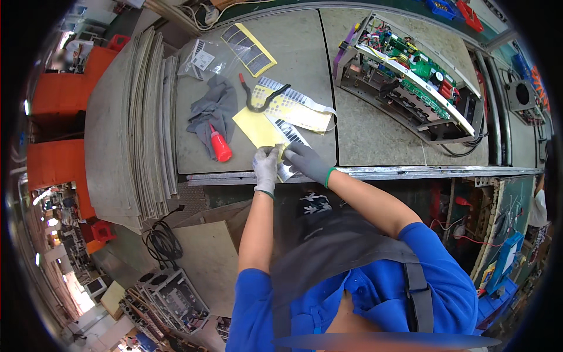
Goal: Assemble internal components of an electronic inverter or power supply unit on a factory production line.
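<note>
At the near edge of the worktable, my left hand [265, 168] in a pale glove pinches the near end of a yellow backing sheet [255, 128]. My right hand [307, 162], in a darker grey glove with a green cuff, meets it there, fingertips closed on the sheet's corner. Between the fingertips the detail is too small to make out. Under and beside the sheet lies a label sheet with black-and-white strips [288, 130]. Just beyond are a sheet of small round stickers [275, 100] and a dark bent cord with a red end [255, 108].
A red bottle [220, 148] lies on a grey cloth [212, 108] to the left. Beyond are a clear plastic bag [202, 60] and a sheet of dark labels [249, 50]. An open chassis with green circuit boards [410, 73] stands right; stacked boards [132, 123] stand left.
</note>
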Demonstrator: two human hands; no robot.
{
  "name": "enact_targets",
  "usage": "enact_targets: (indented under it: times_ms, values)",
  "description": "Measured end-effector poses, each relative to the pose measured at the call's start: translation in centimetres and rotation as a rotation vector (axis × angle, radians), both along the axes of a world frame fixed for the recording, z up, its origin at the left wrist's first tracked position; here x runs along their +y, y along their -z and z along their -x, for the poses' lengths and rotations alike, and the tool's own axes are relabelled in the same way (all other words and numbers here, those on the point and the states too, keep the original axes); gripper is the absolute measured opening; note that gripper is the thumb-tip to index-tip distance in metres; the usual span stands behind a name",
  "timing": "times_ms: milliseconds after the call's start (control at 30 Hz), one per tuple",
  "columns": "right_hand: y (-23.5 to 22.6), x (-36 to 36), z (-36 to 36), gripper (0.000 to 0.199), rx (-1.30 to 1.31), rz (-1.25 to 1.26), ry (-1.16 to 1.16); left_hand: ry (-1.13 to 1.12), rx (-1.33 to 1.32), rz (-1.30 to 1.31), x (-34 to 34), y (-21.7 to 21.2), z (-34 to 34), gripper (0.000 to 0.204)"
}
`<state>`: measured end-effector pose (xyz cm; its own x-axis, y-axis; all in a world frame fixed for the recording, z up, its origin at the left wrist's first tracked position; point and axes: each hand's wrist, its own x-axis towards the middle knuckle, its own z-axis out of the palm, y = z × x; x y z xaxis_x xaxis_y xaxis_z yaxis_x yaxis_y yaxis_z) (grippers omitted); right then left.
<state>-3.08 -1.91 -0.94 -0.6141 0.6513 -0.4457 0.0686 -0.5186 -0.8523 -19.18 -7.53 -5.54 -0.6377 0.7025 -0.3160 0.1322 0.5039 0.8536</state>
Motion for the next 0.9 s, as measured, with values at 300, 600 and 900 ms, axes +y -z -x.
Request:
enact_targets:
  times_ms: [300, 600, 900]
  values:
    - [3.0, 0.3, 1.7, 0.053, -0.303, -0.067, -0.217, -0.204, -0.054, -0.319, 2.1, -10.2, 7.9, 0.015]
    - [-14.0, -0.9, -7.0, 0.08, 0.364, 0.052, 0.203, 0.564, 1.004, -0.874, 1.2, -17.3, -3.1, 0.04]
    - [-11.8, 0.6, -28.0, 0.023, 0.022, -0.4, 0.797, 0.812, 0.896, -0.907, 6.3, -15.8, -22.8, 0.052]
